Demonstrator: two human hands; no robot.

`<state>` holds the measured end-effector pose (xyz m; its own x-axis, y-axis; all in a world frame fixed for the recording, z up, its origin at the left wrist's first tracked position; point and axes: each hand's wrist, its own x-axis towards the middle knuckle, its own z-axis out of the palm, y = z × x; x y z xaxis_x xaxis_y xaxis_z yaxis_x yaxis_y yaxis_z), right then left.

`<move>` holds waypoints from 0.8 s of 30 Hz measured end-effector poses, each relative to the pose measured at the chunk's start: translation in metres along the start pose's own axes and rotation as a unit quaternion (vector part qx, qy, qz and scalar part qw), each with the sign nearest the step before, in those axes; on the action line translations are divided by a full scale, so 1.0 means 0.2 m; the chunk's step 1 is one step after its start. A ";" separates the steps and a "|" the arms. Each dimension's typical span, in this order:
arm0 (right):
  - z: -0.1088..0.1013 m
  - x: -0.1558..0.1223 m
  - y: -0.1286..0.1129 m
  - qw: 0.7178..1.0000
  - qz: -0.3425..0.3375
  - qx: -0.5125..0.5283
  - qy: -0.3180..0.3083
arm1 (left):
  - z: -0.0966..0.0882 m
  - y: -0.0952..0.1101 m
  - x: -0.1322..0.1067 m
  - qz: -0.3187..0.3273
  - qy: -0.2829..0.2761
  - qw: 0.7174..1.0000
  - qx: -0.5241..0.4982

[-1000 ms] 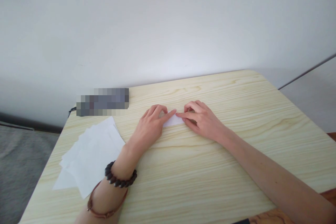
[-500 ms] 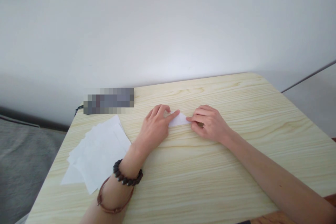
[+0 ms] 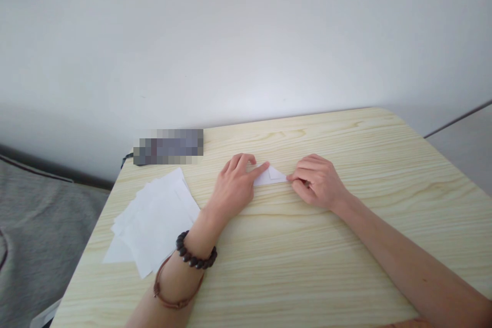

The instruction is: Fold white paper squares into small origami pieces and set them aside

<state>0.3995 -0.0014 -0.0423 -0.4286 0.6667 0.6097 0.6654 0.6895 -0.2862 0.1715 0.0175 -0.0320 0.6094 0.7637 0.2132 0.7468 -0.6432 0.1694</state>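
Note:
A small folded piece of white paper (image 3: 275,175) lies on the pale wood table (image 3: 292,261), its visible part tapering to a point on the right. My left hand (image 3: 235,182) presses its left part down, with the thumb stretched along the upper edge and the other fingers curled. Part of the paper is hidden under that hand. At the right tip, my right hand (image 3: 317,182) has its fingers bent together and its fingertips on the point of the paper. A dark beaded bracelet (image 3: 196,256) and a brown cord bracelet circle my left wrist.
Loose white paper sheets (image 3: 157,220) lie overlapping at the left of the table. Behind them, near the wall (image 3: 269,36), is a blurred-out dark object (image 3: 169,146) with a strap. Grey fabric (image 3: 42,236) lies beyond the table's left edge.
My right fingertips have slid right, towards the paper's tip, so more of its folded face shows. My left thumb stays on it. The whole view has shifted slightly.

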 end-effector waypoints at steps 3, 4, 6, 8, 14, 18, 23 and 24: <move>-0.01 -0.01 0.00 1.000 0.002 0.004 0.004 | 0.00 0.00 0.00 -0.005 0.004 1.000 0.008; -0.01 -0.01 0.01 1.000 0.008 0.005 0.009 | 0.00 0.00 0.00 -0.008 0.006 1.000 0.012; -0.01 -0.01 0.01 1.000 0.023 0.001 0.020 | 0.00 0.00 0.00 -0.009 0.012 1.000 0.016; 0.00 -0.01 0.01 0.999 0.035 -0.013 0.008 | 0.00 0.00 0.00 -0.003 0.021 1.000 0.009; 0.03 0.01 0.02 0.994 0.071 -0.050 -0.059 | 0.00 -0.01 0.01 0.003 0.042 0.999 -0.020; 0.03 0.01 0.03 0.994 0.070 -0.008 -0.082 | 0.01 -0.02 0.01 0.004 0.054 0.998 -0.030; 0.02 0.02 0.03 0.993 0.067 0.024 -0.096 | 0.00 -0.02 0.02 0.046 0.084 0.993 -0.062; 0.02 0.02 0.04 0.993 0.069 0.022 -0.093 | -0.01 -0.02 0.02 0.057 0.084 0.992 -0.070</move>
<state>0.3991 0.0082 -0.0449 -0.4435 0.7936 0.4167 0.7005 0.5969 -0.3912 0.1705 0.0227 -0.0306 0.6262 0.6726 0.3943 0.6241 -0.7355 0.2637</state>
